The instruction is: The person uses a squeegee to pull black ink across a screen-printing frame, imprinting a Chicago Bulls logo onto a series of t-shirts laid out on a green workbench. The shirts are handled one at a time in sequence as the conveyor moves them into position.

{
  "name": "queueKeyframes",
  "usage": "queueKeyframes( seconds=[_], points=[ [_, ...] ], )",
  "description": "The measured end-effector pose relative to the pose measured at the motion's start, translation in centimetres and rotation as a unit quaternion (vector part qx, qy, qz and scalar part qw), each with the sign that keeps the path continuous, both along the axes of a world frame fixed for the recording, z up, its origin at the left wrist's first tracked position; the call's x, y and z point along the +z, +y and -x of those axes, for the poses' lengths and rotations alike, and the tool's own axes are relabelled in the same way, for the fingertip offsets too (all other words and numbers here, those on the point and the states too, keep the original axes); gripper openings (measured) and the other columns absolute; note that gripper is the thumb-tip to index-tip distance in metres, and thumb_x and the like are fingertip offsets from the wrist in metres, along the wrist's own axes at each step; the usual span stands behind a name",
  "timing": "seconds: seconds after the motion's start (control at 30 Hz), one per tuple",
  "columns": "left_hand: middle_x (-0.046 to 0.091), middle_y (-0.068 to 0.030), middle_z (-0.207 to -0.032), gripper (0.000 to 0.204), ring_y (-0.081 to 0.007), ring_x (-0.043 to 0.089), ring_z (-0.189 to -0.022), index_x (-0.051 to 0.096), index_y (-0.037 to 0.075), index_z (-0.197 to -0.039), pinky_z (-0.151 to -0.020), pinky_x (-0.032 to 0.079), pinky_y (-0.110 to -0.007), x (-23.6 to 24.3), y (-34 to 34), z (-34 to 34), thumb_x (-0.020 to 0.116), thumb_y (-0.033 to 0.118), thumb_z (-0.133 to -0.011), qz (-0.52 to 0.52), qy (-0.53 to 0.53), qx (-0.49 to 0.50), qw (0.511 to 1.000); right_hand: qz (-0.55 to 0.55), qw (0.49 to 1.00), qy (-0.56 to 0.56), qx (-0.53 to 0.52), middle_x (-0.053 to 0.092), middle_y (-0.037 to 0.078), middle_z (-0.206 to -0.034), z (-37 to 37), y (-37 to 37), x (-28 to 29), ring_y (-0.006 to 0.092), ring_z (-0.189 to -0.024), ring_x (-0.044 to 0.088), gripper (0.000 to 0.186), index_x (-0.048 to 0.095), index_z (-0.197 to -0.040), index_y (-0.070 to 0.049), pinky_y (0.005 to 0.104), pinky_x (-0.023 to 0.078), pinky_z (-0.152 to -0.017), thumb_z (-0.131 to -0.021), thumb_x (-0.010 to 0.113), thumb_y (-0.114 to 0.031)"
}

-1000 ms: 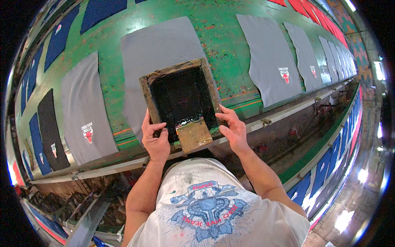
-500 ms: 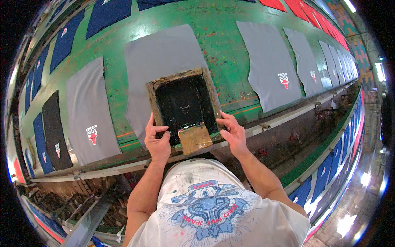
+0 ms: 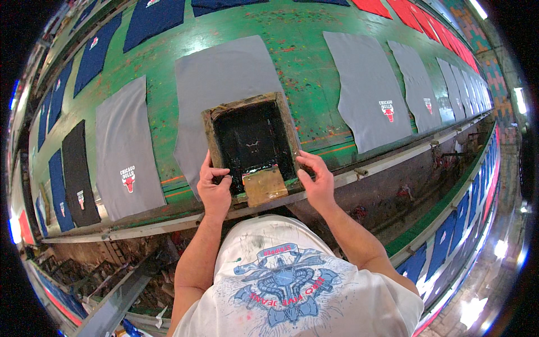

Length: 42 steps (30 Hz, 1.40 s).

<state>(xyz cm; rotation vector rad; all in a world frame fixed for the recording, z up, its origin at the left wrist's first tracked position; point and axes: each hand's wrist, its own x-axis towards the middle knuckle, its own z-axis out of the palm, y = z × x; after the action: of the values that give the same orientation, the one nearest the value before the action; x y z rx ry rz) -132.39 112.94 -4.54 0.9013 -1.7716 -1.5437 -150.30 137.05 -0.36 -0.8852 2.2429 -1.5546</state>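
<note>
A small wooden-framed printing screen [image 3: 210, 135] lies over the lower part of a grey fabric panel [image 3: 227, 70] at the near edge of the green table. Its inside is dark with wet-looking black ink, and a faint animal-head outline shows in the middle. A squeegee with a yellowish-brown board [image 3: 265, 187] leans on the near end of the frame. My left hand [image 3: 215, 188] is closed on the frame's near left side, fingers curled. At the near right side, my right hand [image 3: 317, 178] grips the frame between thumb and fingers. Neither hand touches the squeegee.
Grey panels with a red-and-white print [image 3: 387, 109] lie on the green table [image 3: 306, 84] to both sides. Navy panels [image 3: 154, 22] and a black one [image 3: 81, 174] are at left, red ones [image 3: 404, 19] at far right. A metal rail [image 3: 387, 165] runs along the near edge.
The view has shifted slightly, so the panels at left sit a little farther right. Both hands keep their hold on the frame, and the squeegee stays at its near end.
</note>
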Motion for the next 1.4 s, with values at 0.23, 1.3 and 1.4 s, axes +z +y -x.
queueKeyframes(
  seconds=[0.23,1.3,1.4],
  points=[
    [0.052,-0.0298,-0.171,0.016,-0.0369,0.051,-0.159,0.073,0.003,-0.086,-0.129,0.037,-0.044,-0.6,-0.4,0.1,0.072,-0.012,-0.08,0.008,0.031,-0.011,0.999,-0.08,0.918,0.29,0.258,0.069,0.013,-0.144,-2.6,-2.2,4.1,0.0363,-0.135,0.064,0.045,0.078,-0.13,-0.009,0.0524,0.051,-0.116,-0.086,0.08,-0.008],
    [0.055,-0.028,-0.168,0.014,-0.0396,0.056,-0.148,0.073,0.006,-0.081,-0.123,0.041,-0.048,-1.9,0.0,0.8,0.071,-0.007,-0.079,0.068,0.016,0.03,0.997,-0.216,0.889,0.184,0.359,0.078,0.017,-0.118,2.3,-8.0,8.1,0.0414,-0.117,0.07,0.038,0.078,-0.127,-0.006,0.0518,0.056,-0.102,-0.092,0.067,0.007],
    [0.056,-0.0279,-0.168,0.013,-0.0392,0.056,-0.149,0.073,0.006,-0.081,-0.124,0.041,-0.047,-2.1,0.0,0.8,0.071,-0.007,-0.079,0.059,0.015,0.032,0.998,-0.188,0.887,0.21,0.366,0.078,0.017,-0.117,4.9,-10.5,7.4,0.0417,-0.116,0.07,0.036,0.077,-0.127,-0.006,0.0519,0.056,-0.101,-0.094,0.068,0.004]
  ],
)
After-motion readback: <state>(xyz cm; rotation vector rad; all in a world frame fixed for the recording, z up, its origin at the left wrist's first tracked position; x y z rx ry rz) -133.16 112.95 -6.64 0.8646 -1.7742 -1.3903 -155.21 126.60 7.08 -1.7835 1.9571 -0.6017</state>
